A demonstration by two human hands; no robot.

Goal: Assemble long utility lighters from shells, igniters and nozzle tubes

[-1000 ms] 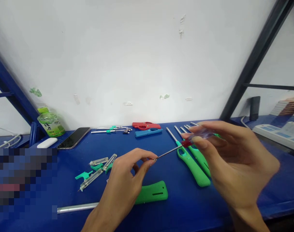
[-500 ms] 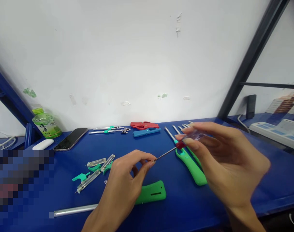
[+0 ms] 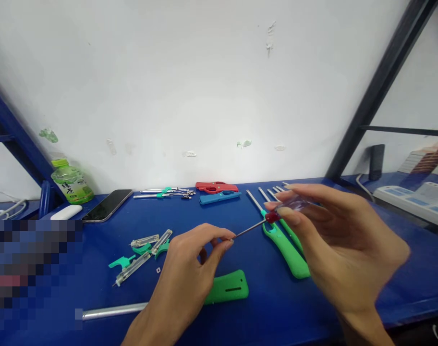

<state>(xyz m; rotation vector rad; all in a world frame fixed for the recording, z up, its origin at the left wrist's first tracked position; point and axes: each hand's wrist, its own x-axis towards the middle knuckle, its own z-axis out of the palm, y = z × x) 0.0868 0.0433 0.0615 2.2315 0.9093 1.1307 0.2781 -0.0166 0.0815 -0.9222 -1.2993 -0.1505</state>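
Note:
My right hand (image 3: pixel 334 240) is closed around the clear handle of a screwdriver (image 3: pixel 249 229) with a red collar; its thin shaft points down and left. At the shaft's tip, my left hand (image 3: pixel 193 269) pinches thumb and forefinger together. A tiny shiny spot shows between those fingertips, too small to name. Under my left hand lies a green lighter body (image 3: pixel 231 287), partly hidden by the wrist, with a metal tube (image 3: pixel 114 311) sticking out to the left. Right of the screwdriver shaft, several green long-necked lighters (image 3: pixel 285 250) lie partly behind my right hand.
Clear fuel tanks (image 3: pixel 134 269) and teal triggers (image 3: pixel 121 262) lie left of my hands. Along the wall are metal tubes with wires (image 3: pixel 150 195), red casings (image 3: pixel 215 186) and a blue casing (image 3: pixel 219 197). A phone (image 3: pixel 107 205), white case (image 3: pixel 66 212) and bottle (image 3: pixel 73 182) stand left.
The view has shifted slightly, so everything sits a little farther right. Both hands keep the same hold, with the screwdriver tip still at my left fingertips.

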